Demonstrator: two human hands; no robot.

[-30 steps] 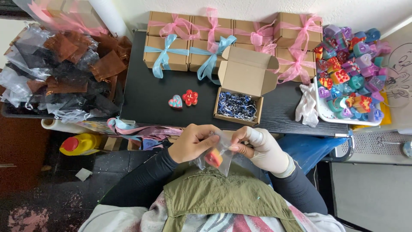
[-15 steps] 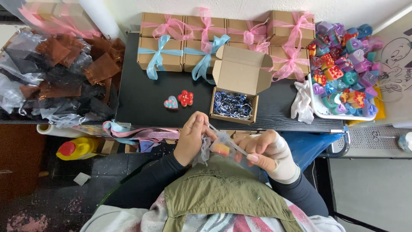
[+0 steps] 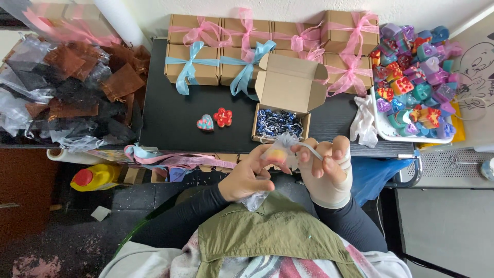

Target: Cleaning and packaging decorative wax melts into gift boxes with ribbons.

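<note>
at the near edge of the black table (image 3: 175, 118), over the lap:
left hand (image 3: 246, 177): bare, fingers curled narrow, pinching a crumpled bit of clear film at the bottom of the pouch; sits just below and left of it.
right hand (image 3: 327, 170): in a cut-off white glove, fingertips bare, closed on the pouch's white drawstring, which runs taut over the fingers.
sheer pouch (image 3: 280, 149): small white see-through bag, neck gathered, held between both hands just in front of the open box, touching neither table nor box as far as i can tell.
soap in pouch (image 3: 274, 154): small yellow-orange-pink piece showing through the fabric.
change: a second ago both hands were low at the chest, working the piece into the bag; half a second ago the string was being drawn; now the pouch is up at table level with the neck cinched. reads as bagging done, closing nearly finished.
open box (image 3: 280, 123): brown card, lid flaps up, blue and white paper shred inside, no piece in it.
loose soaps: heart soap (image 3: 204, 122) and red flower soap (image 3: 223, 117) side by side on the table, left of the box, unmoved.
back row: ribboned boxes (image 3: 247, 49), closed, pink and blue bows.
right: white tray (image 3: 383, 131) heaped with coloured soaps, spare glove (image 3: 364, 121) beside it.
left: pile of organza bags (image 3: 67, 92), brown, black, clear.
</note>
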